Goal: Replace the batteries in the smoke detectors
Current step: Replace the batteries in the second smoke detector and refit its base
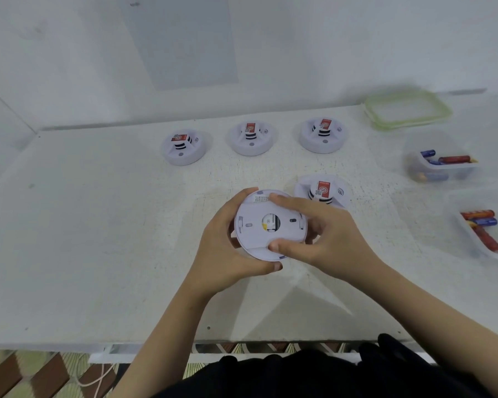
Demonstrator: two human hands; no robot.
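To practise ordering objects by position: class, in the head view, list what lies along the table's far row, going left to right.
Far row: left smoke detector → middle smoke detector → right smoke detector → green-rimmed lid.

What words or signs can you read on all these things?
No words read clearly.
Red stickers on the four upright smoke detectors: print too blurred.
Wave sign beside each sticker: curved lines, no letters.
Held smoke detector: small print by its rim, too small.
Batteries: labels blurred.
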